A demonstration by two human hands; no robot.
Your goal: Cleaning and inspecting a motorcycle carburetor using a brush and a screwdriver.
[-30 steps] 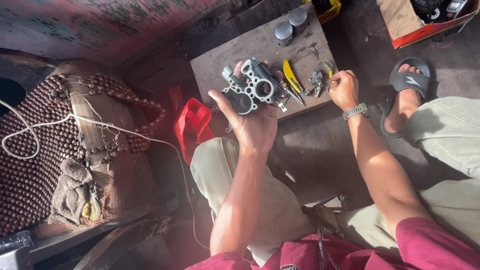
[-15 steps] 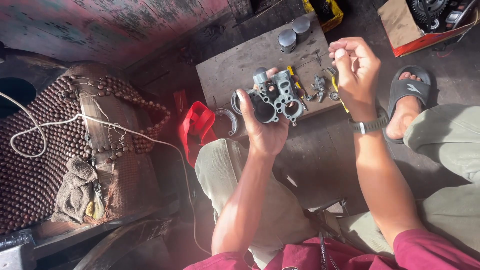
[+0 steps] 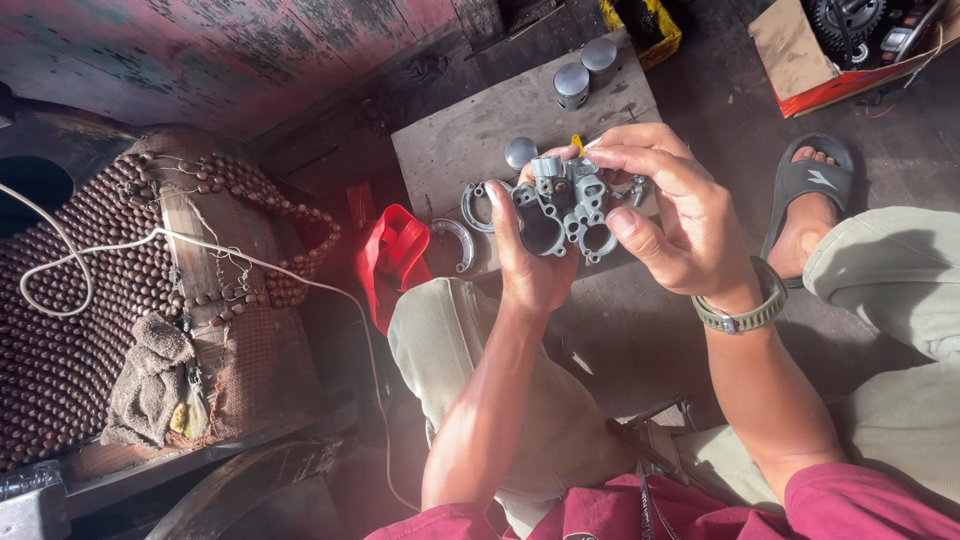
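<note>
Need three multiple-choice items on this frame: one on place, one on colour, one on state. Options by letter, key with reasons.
1. Where is the grey metal part?
A. on the wooden board
B. held up between both hands
C. on the beaded seat cover

2. What colour is the strap beside the left knee?
A. red
B. blue
C. white

3. What is the right hand doing?
A. resting on the knee
B. gripping the sandal
C. pinching the top of the part

Key: 1 B, the left hand cups it from below; 2 A, plainly red; 3 C, fingertips close on its upper edge.
</note>
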